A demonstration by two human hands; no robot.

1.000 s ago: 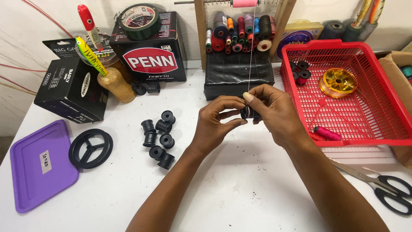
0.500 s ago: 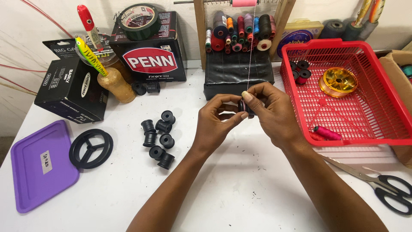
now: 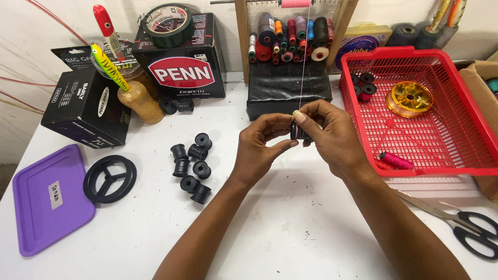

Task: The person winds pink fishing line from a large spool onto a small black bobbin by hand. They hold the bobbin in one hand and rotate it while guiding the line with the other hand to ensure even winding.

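A: Our left hand [image 3: 258, 148] and right hand [image 3: 332, 136] meet above the middle of the bench [image 3: 290, 228], both pinching one small black bobbin [image 3: 296, 130] between the fingertips; the right thumb presses the pink thread [image 3: 302, 62] on it.

B: The thread comes straight down from the pink spool [image 3: 295, 3] on the wooden rack [image 3: 242, 36]. We judge that we are at the winding step, with the thread just fixed on the bobbin.

A: Then the next move calls for turning the bobbin while the thread stays tight, we think.

B: For room: the red basket [image 3: 363, 140] is just beside our right wrist, and the empty bobbins [image 3: 191, 167] lie to the left, apart from us. The scissors [image 3: 469, 228] are near the right forearm. In front of our hands the bench is free
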